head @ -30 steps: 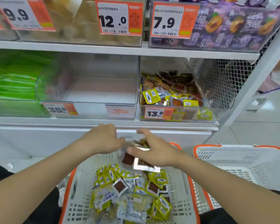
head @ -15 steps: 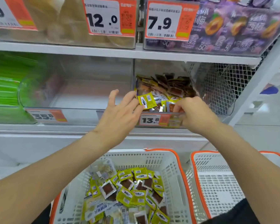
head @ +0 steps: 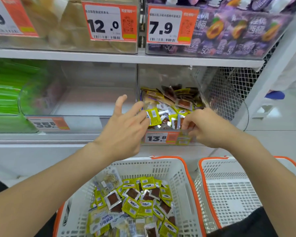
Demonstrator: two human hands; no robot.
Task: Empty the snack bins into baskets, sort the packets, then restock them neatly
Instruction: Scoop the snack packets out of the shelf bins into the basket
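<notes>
A clear snack bin [head: 162, 76] tagged 13.8 sits on the lower shelf, partly filled with yellow and brown snack packets [head: 176, 100]. My left hand [head: 125, 124] reaches into it with straight, spread fingers, and the fingertips touch a yellow packet [head: 152, 115]. My right hand [head: 207, 127] is at the bin's front rim, its fingers curled down onto packets there. Below my arms stands a white basket with an orange rim [head: 184, 166], holding a heap of the same packets [head: 137, 202].
A second white, orange-rimmed basket [head: 229, 194] stands to the right. Left of the 13.8 bin is a clear bin tagged 35.8 [head: 50, 124], then green packs [head: 5, 96]. The upper shelf [head: 109, 57] carries bins tagged 12.0 and 7.9. Wire mesh [head: 229, 93] closes the shelf's right end.
Both hands rose from the packet basket to the 13.8 bin. Over the last half second the left fingers slid further into the packets and the right fingers curled at the front rim.
</notes>
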